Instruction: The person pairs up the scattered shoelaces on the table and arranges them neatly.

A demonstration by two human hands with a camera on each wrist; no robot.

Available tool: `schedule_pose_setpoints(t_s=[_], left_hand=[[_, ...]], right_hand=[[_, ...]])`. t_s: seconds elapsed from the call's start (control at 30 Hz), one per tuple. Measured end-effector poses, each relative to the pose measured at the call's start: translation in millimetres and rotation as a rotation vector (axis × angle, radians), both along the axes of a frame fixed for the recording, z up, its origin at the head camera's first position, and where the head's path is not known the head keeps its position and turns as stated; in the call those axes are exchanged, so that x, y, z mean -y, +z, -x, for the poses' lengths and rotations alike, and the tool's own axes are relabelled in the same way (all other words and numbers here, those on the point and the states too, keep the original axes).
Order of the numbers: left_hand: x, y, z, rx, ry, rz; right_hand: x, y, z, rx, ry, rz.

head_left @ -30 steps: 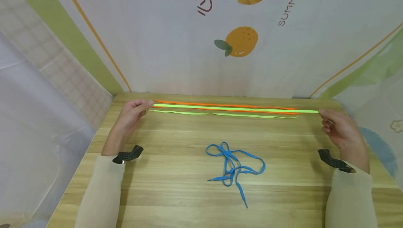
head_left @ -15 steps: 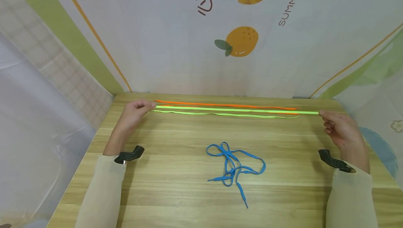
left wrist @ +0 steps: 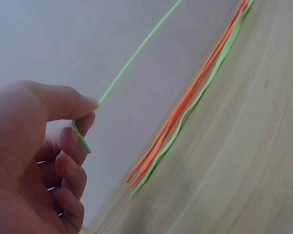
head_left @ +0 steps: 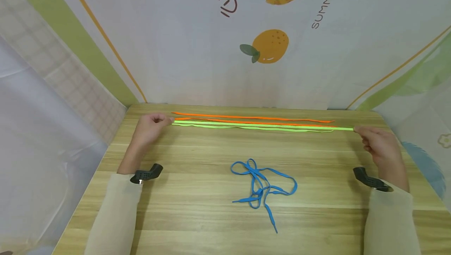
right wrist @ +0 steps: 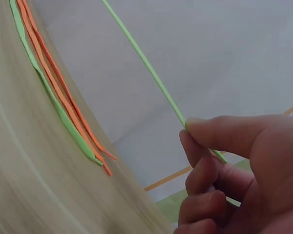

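- Left hand, ten o'clock: pinching near one end of the held green lace.
- Right hand, two o'clock: pinching near its other end.
- Held green lace: taut, raised off the desk, long axis nine-to-three.
- Resting green lace: below, nearly parallel; left hand appears nearer its end.
- Orange laces, two: alongside it, twelve o'clock side.
- Blue lace: tangled, towards six o'clock, well apart.

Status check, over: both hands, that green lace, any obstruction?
Left hand, right hand pinching green lace, raised, taut. Orange laces lying below. Tangled blue lace seemingly out of the way.
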State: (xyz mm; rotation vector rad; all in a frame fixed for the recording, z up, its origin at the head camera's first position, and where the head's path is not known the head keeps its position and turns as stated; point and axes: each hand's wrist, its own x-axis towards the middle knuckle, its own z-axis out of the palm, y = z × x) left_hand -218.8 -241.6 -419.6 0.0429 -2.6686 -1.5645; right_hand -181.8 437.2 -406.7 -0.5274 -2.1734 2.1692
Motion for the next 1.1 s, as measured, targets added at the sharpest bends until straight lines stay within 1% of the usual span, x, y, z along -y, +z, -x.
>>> schedule_pose_setpoints(t_s=[0.13,0.3,0.37,0.43,0.53,0.67,0.77,0.83,0.97,1.1], left_hand=[[-3,-1.0,0.3,-0.048,0.005,0.058],[-5,-0.5,0.6,-0.065,0.017,0.116],[-5,-1.1,1.2,-0.069,0.021,0.138],[-5,-2.5,2.2,-0.069,0.022,0.152],[-5,-5.5,3.5,-0.068,0.014,0.167],[-4,-9.6,4.0,-0.044,0.002,0.186],[-5,-11.5,3.8,-0.019,0.0,0.2],[-6,-12.1,3.6,-0.009,0.001,0.208],[-7,-12.7,3.9,-0.009,-0.002,0.236],[-6,-14.4,5.1,-0.023,-0.002,0.265]], right_hand=[[0,-2.2,0.6,0.023,-0.04,-0.076],[0,-4.6,3.0,0.083,-0.057,-0.285],[0,-5.9,3.8,0.104,-0.048,-0.364],[0,-7.6,4.2,0.111,-0.028,-0.416],[0,-10.1,4.1,0.128,0.01,-0.458],[1,-12.8,4.0,0.15,0.052,-0.507],[1,-14.3,4.2,0.161,0.068,-0.531],[2,-14.9,4.2,0.171,0.074,-0.529],[1,-15.7,5.1,0.195,0.092,-0.537],[1,-17.6,6.7,0.191,0.099,-0.569]])
